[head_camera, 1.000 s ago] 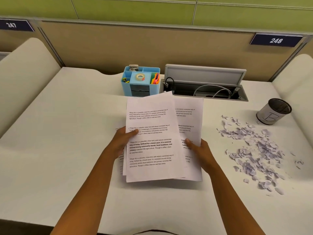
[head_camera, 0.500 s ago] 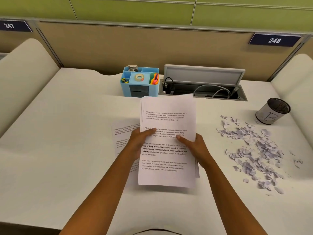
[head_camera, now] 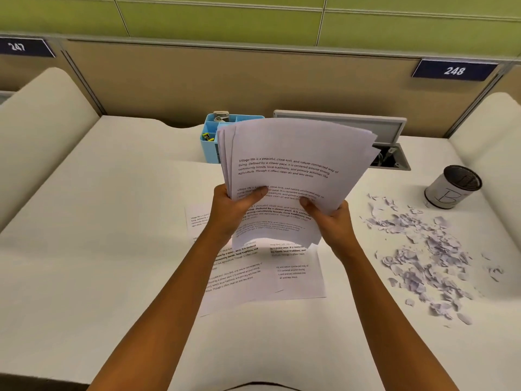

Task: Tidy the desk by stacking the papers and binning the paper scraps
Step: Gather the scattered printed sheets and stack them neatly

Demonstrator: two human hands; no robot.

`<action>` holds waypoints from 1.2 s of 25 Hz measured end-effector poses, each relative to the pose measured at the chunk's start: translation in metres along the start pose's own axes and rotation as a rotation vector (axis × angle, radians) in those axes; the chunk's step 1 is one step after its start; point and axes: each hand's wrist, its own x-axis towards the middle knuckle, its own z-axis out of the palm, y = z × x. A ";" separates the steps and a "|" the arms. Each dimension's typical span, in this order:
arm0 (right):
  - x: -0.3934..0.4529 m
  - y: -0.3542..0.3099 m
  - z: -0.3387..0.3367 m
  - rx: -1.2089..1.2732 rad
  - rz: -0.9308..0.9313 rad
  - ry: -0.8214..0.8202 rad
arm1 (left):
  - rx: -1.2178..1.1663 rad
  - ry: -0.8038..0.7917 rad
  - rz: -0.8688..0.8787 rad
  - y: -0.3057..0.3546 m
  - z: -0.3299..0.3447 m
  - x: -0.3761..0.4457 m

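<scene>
I hold a sheaf of papers [head_camera: 293, 165] raised off the white surface [head_camera: 98, 221] in the middle of the frame, tilted so the printed side faces me and its top edge leans toward the upper right. My left hand [head_camera: 231, 213] grips the sheaf's lower left edge, the thumb pressed flat across the printed text and the other fingers curled behind the sheets. My right hand [head_camera: 331, 221] grips the lower right edge the same way, thumb on the front and the fingers wrapped behind. The sheets in the sheaf are not squared up; their left edges fan out slightly.

Below the sheaf, more loose sheets [head_camera: 262, 275] lie flat on the surface, overlapping at different angles, partly hidden by my forearms. One of them pokes out just left of my left wrist.

At the right of the frame the paper scraps [head_camera: 423, 255] are scattered over the surface in a loose band running down toward the lower right. Just above them, at the right edge, stands a small white bin [head_camera: 451, 187] with a dark rim, apart from the scraps.

Behind the sheaf, in the upper middle, a light blue desk organiser [head_camera: 214, 136] shows on the left, and a grey cable hatch [head_camera: 389, 136] with its lid up shows on the right.
</scene>
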 end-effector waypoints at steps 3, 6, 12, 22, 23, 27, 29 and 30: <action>-0.002 -0.002 -0.003 -0.014 0.012 -0.009 | 0.028 -0.043 0.038 0.003 -0.010 -0.006; -0.006 0.003 -0.002 -0.039 0.045 -0.016 | 0.028 -0.044 -0.011 -0.004 -0.011 -0.013; -0.008 0.002 0.000 -0.019 0.036 -0.016 | 0.010 -0.014 0.022 -0.007 -0.009 -0.016; -0.026 0.021 0.000 -0.055 0.092 -0.012 | -0.058 -0.058 0.133 -0.024 -0.002 -0.034; -0.026 0.020 -0.001 -0.047 0.090 -0.006 | -0.053 -0.063 0.137 -0.024 -0.003 -0.034; -0.029 0.021 -0.004 -0.030 0.075 0.001 | -0.046 -0.051 0.084 -0.031 -0.009 -0.035; -0.031 0.023 -0.002 -0.020 0.068 0.005 | -0.073 -0.045 0.041 -0.036 -0.009 -0.037; -0.031 0.023 -0.001 -0.011 0.064 0.007 | -0.084 -0.047 0.032 -0.036 -0.007 -0.038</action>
